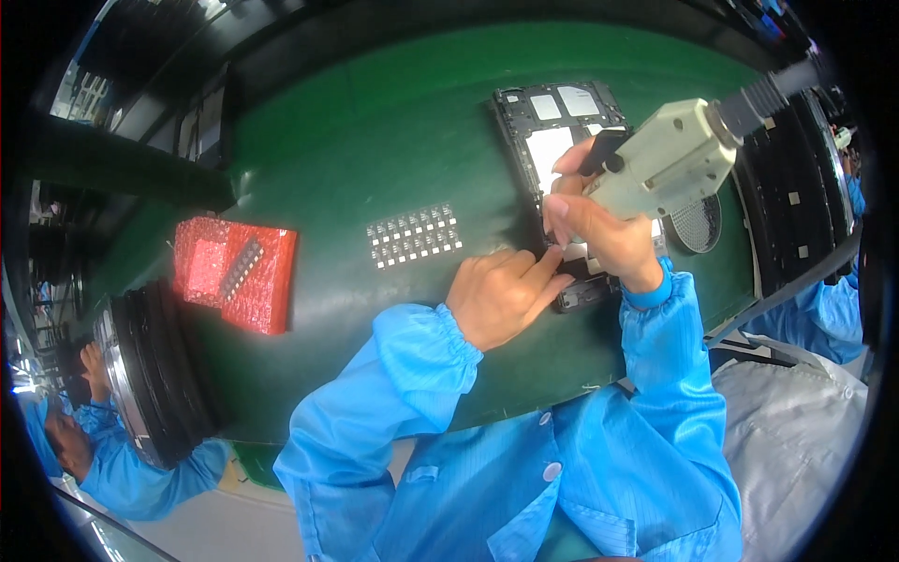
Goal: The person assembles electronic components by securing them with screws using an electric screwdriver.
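My right hand (pixel 613 239) is wrapped round a pale electric screwdriver (pixel 670 159) with a black lever and a ribbed cord end. Its tip is hidden behind my hand and points down toward a dark device housing (pixel 513 126) with white panels. At the housing's near end, my left hand (pixel 501 290) has its index finger and thumb close together, beside a small black part (pixel 573 268). Whether anything sits between those fingertips cannot be made out. A blue band (pixel 649 295) circles my right wrist.
Left of the housing lies a sheet of small silvery pieces (pixel 414 236) in two rows. Farther left is a red bubble-wrap bag (pixel 276 281) with a dark strip (pixel 242 269) on it. Dark panels (pixel 154 375) stand at the left edge. A round mesh tray (pixel 700 225) sits right.
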Demonstrator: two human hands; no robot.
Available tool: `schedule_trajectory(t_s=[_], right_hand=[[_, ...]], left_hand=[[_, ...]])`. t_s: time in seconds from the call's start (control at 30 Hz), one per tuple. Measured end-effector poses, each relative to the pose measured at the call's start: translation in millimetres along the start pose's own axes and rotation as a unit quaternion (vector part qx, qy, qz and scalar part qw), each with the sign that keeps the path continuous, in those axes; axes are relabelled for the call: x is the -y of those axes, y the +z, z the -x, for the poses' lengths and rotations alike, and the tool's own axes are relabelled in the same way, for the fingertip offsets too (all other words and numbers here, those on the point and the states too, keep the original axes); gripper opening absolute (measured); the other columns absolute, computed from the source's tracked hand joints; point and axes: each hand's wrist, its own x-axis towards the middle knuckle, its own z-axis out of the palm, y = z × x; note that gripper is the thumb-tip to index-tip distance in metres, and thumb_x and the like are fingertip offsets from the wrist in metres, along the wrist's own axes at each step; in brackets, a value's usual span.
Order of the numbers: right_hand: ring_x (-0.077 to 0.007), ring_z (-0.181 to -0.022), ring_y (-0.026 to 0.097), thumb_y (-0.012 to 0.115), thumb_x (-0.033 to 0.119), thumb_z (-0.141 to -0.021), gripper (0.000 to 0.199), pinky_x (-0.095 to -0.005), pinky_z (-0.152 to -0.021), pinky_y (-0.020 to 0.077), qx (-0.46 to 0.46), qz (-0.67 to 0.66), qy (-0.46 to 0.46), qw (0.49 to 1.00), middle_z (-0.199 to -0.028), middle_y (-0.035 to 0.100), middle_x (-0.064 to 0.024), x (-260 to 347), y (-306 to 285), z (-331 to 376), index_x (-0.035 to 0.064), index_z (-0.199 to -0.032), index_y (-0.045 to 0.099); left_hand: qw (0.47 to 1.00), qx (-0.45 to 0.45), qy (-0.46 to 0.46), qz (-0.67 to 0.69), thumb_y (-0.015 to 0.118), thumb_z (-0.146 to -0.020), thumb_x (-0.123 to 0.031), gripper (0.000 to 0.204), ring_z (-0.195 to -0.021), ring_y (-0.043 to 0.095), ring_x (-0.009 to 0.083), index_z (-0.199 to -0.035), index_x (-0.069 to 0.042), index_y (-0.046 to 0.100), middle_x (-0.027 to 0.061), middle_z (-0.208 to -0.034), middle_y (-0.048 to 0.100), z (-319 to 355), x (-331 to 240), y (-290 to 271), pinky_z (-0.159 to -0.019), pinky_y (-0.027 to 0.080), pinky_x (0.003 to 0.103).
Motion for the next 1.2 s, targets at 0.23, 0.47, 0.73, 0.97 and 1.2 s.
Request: schedule_trajectory(t_s=[0.23, 0.47, 0.73, 0.97, 1.2], right_hand=[[-0.005, -0.05, 0.048, 0.064, -0.002, -0.075, 0.029, -0.0202, -0.046, 0.0376, -0.001, 0.0, -0.006, 1.0, -0.059, 0.051, 0.0019, -2.6, 3.1, 3.0, -0.0027, -0.101, 0.051], [-0.0068, -0.049, 0.05, 0.069, 0.0, -0.071, 0.058, -0.0195, -0.044, 0.0375, -0.051, -0.004, -0.136, 0.989, -0.057, 0.053, 0.0001, 30.6, -35.2, -0.1, -0.0074, -0.122, 0.043], [-0.0124, -0.045, 0.049, 0.066, 0.0, -0.074, 0.034, -0.0276, -0.045, 0.0414, -0.213, -0.023, -0.184, 0.959, -0.057, 0.05, -0.0044, 28.8, -150.5, 19.4, -0.0057, -0.104, 0.051], [-0.0106, -0.045, 0.051, 0.067, -0.001, -0.071, 0.033, -0.0242, -0.044, 0.0407, -0.275, -0.012, -0.16, 0.948, -0.056, 0.054, -0.0036, 16.8, -168.4, 20.7, -0.0061, -0.101, 0.053], [-0.0115, -0.048, 0.05, 0.066, 0.002, -0.071, 0.043, -0.0249, -0.046, 0.0414, -0.259, 0.075, -0.101, 0.958, -0.057, 0.053, -0.0046, 23.3, -166.7, 25.9, -0.0082, -0.109, 0.049]], left_hand=[[1.0, 0.008, 0.003, -0.008, 0.07, -0.073, -0.019, 0.025, -0.05, 0.053, 0.0231, -0.091, -0.003, 0.065, 0.0062, -0.055, 0.05, -2.0, -0.4, 0.3, -0.044, 0.043, 0.037], [0.999, -0.012, 0.021, -0.026, 0.072, -0.07, -0.017, 0.024, -0.051, 0.053, 0.0205, -0.089, -0.003, 0.066, 0.005, -0.057, 0.05, -5.0, -2.6, 1.6, -0.043, 0.042, 0.034], [0.99, 0.047, 0.13, 0.026, 0.077, -0.062, -0.012, 0.037, -0.099, 0.057, 0.0337, -0.094, 0.0, 0.063, 0.0147, -0.1, 0.061, -15.8, -28.6, 11.6, -0.083, 0.044, 0.046], [0.994, 0.093, 0.056, -0.01, 0.071, -0.068, -0.005, 0.04, -0.116, 0.048, 0.036, -0.105, 0.006, 0.058, 0.0226, -0.118, 0.053, -27.5, -32.8, 39.7, -0.097, 0.033, 0.05], [0.994, 0.08, 0.069, -0.013, 0.069, -0.066, 0.003, 0.032, -0.11, 0.053, 0.0359, -0.097, 0.005, 0.062, 0.0223, -0.11, 0.058, -30.5, -37.5, 41.4, -0.092, 0.04, 0.046]])
